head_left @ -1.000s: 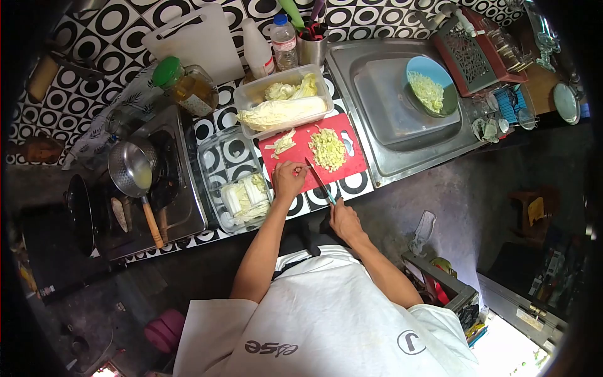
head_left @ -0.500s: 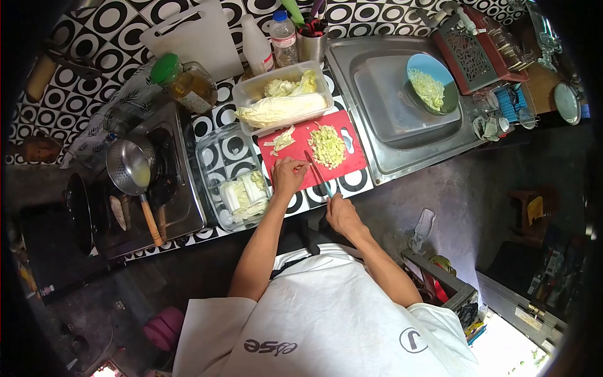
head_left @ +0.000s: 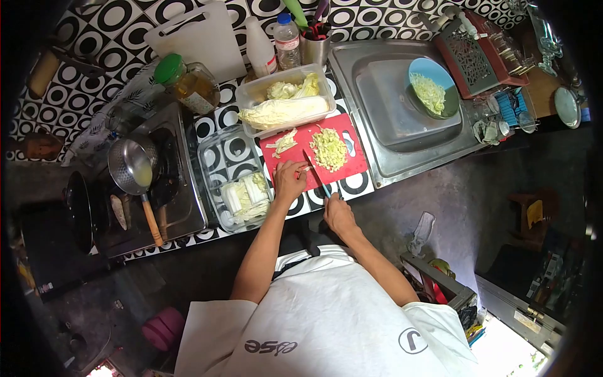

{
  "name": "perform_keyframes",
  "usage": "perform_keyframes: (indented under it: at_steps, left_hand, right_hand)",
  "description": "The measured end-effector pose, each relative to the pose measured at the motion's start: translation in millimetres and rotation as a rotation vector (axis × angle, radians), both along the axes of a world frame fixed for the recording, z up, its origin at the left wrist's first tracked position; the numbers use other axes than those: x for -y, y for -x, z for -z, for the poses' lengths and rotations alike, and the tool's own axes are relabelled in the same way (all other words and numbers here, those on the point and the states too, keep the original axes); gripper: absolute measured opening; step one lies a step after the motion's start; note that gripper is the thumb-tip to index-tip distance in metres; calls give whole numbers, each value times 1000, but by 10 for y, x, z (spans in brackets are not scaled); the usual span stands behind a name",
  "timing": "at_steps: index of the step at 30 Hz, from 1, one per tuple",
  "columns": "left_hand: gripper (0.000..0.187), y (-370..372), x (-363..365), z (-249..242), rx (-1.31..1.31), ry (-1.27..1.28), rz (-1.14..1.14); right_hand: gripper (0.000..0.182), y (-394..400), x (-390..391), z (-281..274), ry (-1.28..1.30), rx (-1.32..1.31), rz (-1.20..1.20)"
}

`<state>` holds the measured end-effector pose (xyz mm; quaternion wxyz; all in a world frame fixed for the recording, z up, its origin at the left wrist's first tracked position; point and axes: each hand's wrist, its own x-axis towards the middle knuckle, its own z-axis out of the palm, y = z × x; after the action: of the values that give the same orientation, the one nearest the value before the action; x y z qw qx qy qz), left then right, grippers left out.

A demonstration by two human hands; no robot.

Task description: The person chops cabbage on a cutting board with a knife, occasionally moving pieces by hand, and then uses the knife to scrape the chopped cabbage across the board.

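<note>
My left hand (head_left: 289,180) rests flat-knuckled on the near left part of the red cutting board (head_left: 355,164), fingers curled together over a small pale piece of cabbage (head_left: 304,169) that I press down; most of that piece is hidden under my fingertips. My right hand (head_left: 338,213) sits at about five o'clock from the left one, off the board's near edge, fingers wrapped tight around the handle of the knife (head_left: 316,176). The blade runs up toward eleven o'clock and its tip comes down just beside my left fingertips, on the board.

A heap of chopped cabbage (head_left: 329,149) lies on the board at about one o'clock from my left hand, near it but apart. A few larger leaf strips (head_left: 282,142) lie at the board's far left corner, around twelve o'clock from that hand.

Beyond the board, at twelve o'clock, a clear plastic tub (head_left: 259,94) holds uncut cabbage wedges. At nine o'clock from my left hand, just beside the board, a glass dish (head_left: 213,154) holds cut white stalk pieces. At two o'clock, well apart, a blue bowl (head_left: 419,66) with shredded cabbage stands in the steel sink (head_left: 377,144). Far out at nine o'clock a saucepan (head_left: 132,166) sits on the stove (head_left: 185,207).
</note>
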<state>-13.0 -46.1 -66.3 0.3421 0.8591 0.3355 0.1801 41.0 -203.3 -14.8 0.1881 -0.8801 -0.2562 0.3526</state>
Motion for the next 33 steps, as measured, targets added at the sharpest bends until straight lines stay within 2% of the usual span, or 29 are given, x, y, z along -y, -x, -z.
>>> perform_keyframes:
  at_steps: [8, 10, 14, 18, 26, 33]
  left_hand:
    - [13, 14, -79, 184, 92, 80, -30]
    - [12, 15, -83, 146, 83, 65, -22]
    - [12, 19, -60, 51, 63, 36, 19]
    - [12, 13, -62, 48, 50, 49, 27]
    - [11, 17, -49, -4, 0, 42, 21]
    - [12, 30, -32, -24, -21, 37, 28]
  right_hand:
    - [31, -53, 134, -94, 38, 20, -19]
    - [32, -76, 41, -218, -25, 20, 13]
    - [36, -240, -108, -410, 6, -25, -39]
    - [35, -242, -85, -368, 13, -66, -68]
    - [31, -6, 68, 55, 12, 40, -27]
    - [31, 0, 49, -27, 37, 44, -33]
